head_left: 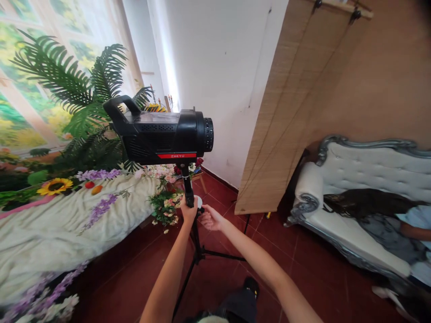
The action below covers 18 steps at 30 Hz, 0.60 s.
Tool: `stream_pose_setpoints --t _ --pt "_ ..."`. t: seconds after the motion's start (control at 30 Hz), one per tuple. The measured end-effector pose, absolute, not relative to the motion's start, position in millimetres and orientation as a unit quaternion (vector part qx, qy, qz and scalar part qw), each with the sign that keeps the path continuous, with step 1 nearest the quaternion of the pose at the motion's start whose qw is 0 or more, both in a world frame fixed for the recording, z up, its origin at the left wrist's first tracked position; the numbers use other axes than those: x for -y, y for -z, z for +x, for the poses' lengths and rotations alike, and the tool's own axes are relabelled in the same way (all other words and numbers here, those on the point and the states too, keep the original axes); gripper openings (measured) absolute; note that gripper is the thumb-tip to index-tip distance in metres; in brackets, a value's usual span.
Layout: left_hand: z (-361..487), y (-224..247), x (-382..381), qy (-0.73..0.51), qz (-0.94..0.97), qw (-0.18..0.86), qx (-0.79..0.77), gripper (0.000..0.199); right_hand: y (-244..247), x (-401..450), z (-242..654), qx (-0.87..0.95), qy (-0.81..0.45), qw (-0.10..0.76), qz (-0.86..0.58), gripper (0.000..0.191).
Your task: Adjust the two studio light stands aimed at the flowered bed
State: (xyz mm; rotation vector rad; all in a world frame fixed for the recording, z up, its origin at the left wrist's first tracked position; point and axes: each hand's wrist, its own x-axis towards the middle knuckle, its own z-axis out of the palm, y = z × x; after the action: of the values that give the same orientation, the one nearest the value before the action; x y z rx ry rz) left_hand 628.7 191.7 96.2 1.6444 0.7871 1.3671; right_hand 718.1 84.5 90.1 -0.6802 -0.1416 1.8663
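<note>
A black studio light (161, 137) with a top handle and a red stripe sits on a black light stand (198, 242), its front facing right. My left hand (188, 210) is closed around the stand's upright, below the lamp. Beside it, my right hand (212, 219) has its fingertips curled at a small black knob (201, 209) on the stand's side. A round white piece (200, 202) shows just above the knob, partly behind my left hand. The stand's legs are spread on the red tiled floor (134, 273).
On the left, a white cloth-covered bed (117, 215) carries purple flowers and a sunflower (55, 186), with palm fronds (60, 76) behind. A bamboo blind (272, 116) hangs ahead right. At right, a person (390, 226) is on a white tufted sofa (370, 161).
</note>
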Motion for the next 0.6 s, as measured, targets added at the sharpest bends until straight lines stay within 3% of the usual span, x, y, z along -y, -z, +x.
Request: stream_pose_setpoints --t 0.27,0.6 --pt "632.1 -91.2 -193.5 -0.552 0.637 0.430 -0.323 0.022 -101.2 -93.0 702.1 -0.122 -0.762 0.601 -0.207 0.042" --pt "630.4 -98.4 -187.3 -0.547 0.635 0.435 -0.330 0.019 -108.5 -94.8 694.1 -0.114 -0.714 0.644 -0.248 0.041"
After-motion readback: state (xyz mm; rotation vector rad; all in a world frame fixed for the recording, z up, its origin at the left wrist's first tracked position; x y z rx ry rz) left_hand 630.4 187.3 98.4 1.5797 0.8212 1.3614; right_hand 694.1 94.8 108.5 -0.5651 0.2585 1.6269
